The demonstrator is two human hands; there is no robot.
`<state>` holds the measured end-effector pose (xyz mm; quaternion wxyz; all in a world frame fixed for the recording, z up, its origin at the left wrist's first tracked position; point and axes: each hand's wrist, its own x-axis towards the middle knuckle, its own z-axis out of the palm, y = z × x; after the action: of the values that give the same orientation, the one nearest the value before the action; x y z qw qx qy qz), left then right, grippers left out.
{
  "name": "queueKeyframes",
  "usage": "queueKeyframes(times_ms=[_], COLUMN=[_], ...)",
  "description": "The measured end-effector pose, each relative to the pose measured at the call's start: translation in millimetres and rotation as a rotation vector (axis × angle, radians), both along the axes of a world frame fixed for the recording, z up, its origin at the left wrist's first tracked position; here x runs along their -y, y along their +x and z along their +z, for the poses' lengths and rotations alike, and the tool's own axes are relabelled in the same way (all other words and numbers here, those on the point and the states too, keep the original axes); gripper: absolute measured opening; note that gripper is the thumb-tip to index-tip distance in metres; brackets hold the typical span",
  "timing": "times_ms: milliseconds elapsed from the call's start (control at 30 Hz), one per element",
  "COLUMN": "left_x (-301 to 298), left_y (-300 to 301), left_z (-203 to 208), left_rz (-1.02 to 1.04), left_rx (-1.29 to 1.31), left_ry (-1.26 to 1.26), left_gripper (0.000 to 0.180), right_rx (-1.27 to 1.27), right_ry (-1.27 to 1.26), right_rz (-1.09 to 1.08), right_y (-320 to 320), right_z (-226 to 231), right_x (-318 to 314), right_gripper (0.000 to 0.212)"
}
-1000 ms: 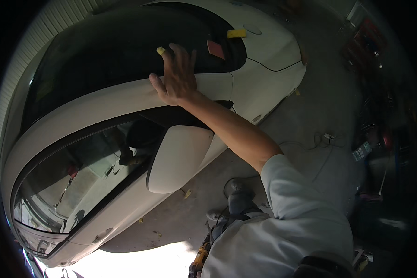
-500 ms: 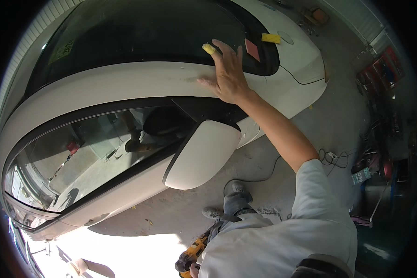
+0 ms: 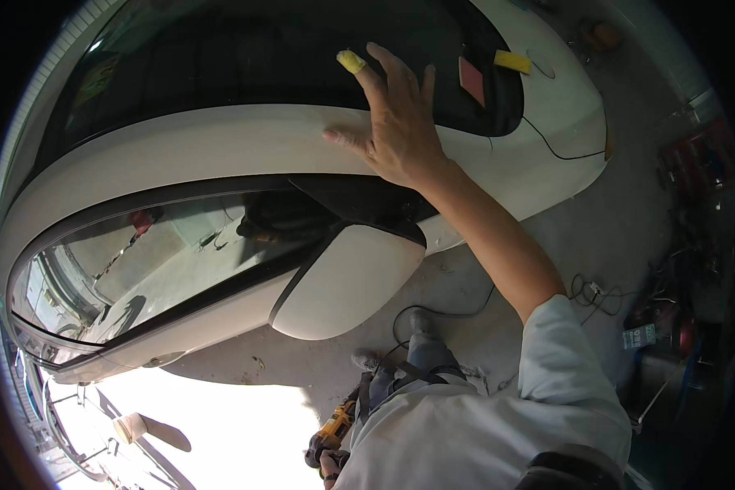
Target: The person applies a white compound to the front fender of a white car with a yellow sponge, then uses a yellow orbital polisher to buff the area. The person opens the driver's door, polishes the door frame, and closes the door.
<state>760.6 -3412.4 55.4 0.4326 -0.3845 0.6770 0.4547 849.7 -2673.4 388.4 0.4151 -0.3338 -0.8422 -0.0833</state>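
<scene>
My right hand (image 3: 404, 126) is open, fingers spread, palm down over the white windshield pillar (image 3: 245, 135) of a car. Its fingers reach across the dark windshield (image 3: 245, 53); a yellow wrap (image 3: 351, 61) covers the index fingertip. Whether the palm presses on the pillar I cannot tell. Low in the view, my left hand (image 3: 330, 465) is closed round a yellow and black power tool (image 3: 335, 426), partly hidden by my shirt. Below my right forearm sticks out the white side mirror (image 3: 347, 282). A pink rectangular pad (image 3: 471, 82) lies on the windshield's corner.
Beyond the pink pad lies a yellow block (image 3: 512, 62) by the hood. A black cable (image 3: 445, 313) snakes over the grey floor near my feet (image 3: 367, 358). A red rack (image 3: 694, 163) and other gear stand at the right. Bright sunlight falls at the lower left.
My right hand has slid left along the pillar, farther from the pink pad and the yellow block. The whole view has shifted a little. My left hand still grips the power tool.
</scene>
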Motion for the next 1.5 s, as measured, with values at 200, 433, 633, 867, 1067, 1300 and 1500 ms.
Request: queueKeyframes(times_ms=[200,433,633,867,1067,1300,1500], left_x=[-4.3,-72.4,-76.4,-81.5,-81.2,-65.9,-54.7], left_y=[25.4,74.8,110.3,156.7,158.9,135.5,81.0], left_z=[6.6,67.3,77.6,79.6,81.9,69.7,27.7], left_rz=[-0.015,0.009,0.155,-0.059,-0.475,-0.161,-0.227], left_rx=[0.005,-0.188,-0.253,-0.459,-0.537,-0.381,-0.303], left_ry=[0.048,-0.007,0.046,0.068,-0.065,0.074,0.123], left_gripper=[0.013,0.013,0.018,0.014,0.017,0.019,0.023], right_rx=[0.012,-0.21,-0.145,-0.168,0.376,0.43,0.291], right_ry=[-0.043,0.116,-0.01,-0.458,-1.445,-1.846,-1.928], right_rz=[0.145,0.104,0.351,0.726,0.25,-0.159,-0.352], right_y=[-13.8,-6.4,-55.4,120.2,292.6,372.3,387.7], right_z=[27.3,1.6,30.0,-144.2,-334.7,-384.7,-373.0], right_x=[26.5,7.4,22.1,84.0,219.0,275.1,346.0], right_gripper=[0.083,0.091,0.075,0.024,0.044,0.042,0.04])
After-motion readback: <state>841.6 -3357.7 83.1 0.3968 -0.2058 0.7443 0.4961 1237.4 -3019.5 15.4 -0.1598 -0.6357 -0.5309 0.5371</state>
